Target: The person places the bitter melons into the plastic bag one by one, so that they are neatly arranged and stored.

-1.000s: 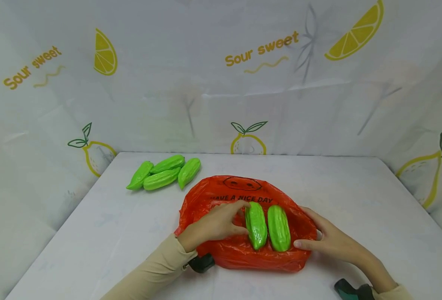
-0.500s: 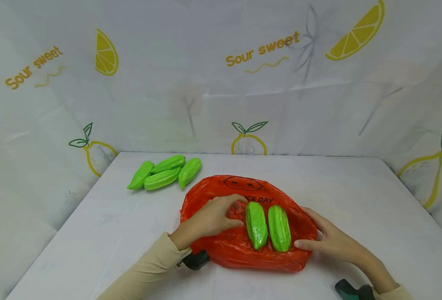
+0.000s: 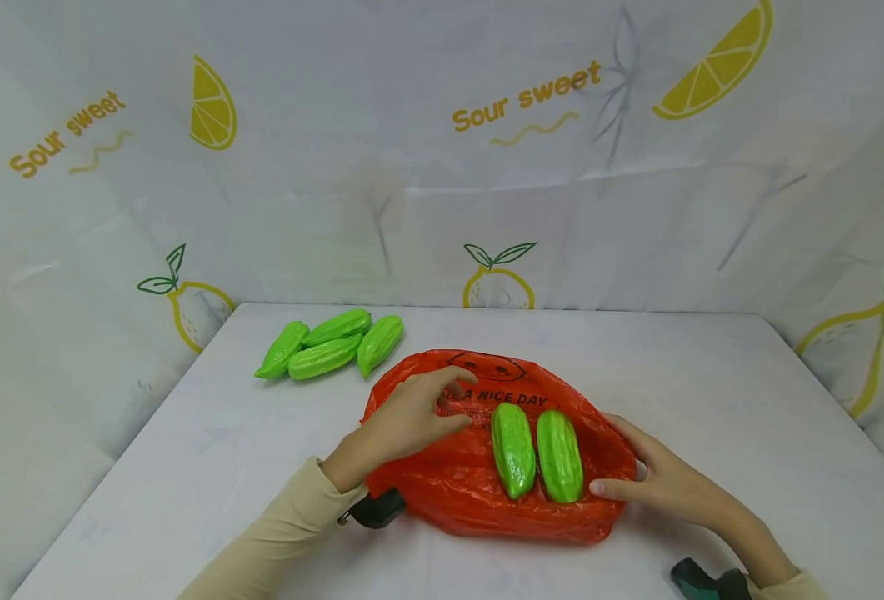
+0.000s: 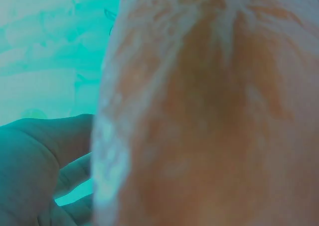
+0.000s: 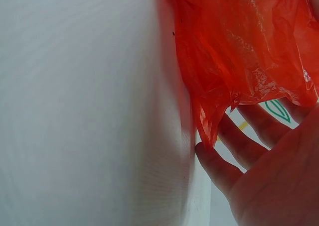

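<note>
A red plastic bag point(image 3: 479, 508) lies on its side, its mouth toward me. Two glossy green ridged gourds, shaped like bitter melons, rest side by side in the mouth: a left one point(image 3: 512, 452) and a right one point(image 3: 560, 457). My left hand point(image 3: 412, 417) hovers over the bag's left part, holding nothing, thumb and fingers apart and loosely bent. Blurred bag film fills most of the left wrist view beside this hand point(image 4: 30, 161). My right hand point(image 3: 659, 479) holds the bag's right edge, thumb at the mouth and fingers behind; the right wrist view shows these fingers point(image 5: 239, 141) spread.
Several more green gourds point(image 3: 325, 357) lie grouped at the table's back left. The white table point(image 3: 711, 383) ends at a white backdrop point(image 3: 412, 208) printed with lemons. Dark wrist devices sit below both hands, the left one point(image 3: 377, 508) close against the bag.
My left hand has drawn away from the left gourd in the bag, back to the left and slightly up. The right hand, bag and gourds have stayed in place.
</note>
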Available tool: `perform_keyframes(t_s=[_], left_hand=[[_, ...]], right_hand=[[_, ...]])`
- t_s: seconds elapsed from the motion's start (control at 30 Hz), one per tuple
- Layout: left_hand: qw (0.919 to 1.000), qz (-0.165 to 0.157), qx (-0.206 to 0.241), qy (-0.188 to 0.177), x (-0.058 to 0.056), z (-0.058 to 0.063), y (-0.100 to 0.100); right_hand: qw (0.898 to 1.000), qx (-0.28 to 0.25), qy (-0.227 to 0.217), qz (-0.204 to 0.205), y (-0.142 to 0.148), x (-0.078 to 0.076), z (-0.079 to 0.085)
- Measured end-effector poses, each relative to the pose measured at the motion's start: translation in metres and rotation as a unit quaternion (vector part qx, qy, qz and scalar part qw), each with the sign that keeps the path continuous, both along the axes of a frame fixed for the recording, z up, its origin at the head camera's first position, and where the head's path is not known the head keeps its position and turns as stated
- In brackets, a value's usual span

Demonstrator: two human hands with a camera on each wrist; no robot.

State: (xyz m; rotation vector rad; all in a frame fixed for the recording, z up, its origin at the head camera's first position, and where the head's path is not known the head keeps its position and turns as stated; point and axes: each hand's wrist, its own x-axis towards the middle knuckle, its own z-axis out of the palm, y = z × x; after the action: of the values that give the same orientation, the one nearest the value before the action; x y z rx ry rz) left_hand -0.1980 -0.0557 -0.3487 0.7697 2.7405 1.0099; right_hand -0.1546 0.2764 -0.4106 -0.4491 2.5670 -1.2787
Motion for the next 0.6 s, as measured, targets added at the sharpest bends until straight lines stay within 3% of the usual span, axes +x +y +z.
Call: perform_keyframes(t_s=[0.37,0.6], left_hand=[[0.9974,0.030,0.048,0.044,-0.001,0.009,-0.014],[0.9958,0.038,0.070,0.045,-0.008,0.016,-0.026]], right_hand=[[1.000,-0.002,-0.003,-0.004,-0.001,0.000,0.001],[1.000,-0.002,-0.002,-0.005,-0.002,-0.001,0.001]])
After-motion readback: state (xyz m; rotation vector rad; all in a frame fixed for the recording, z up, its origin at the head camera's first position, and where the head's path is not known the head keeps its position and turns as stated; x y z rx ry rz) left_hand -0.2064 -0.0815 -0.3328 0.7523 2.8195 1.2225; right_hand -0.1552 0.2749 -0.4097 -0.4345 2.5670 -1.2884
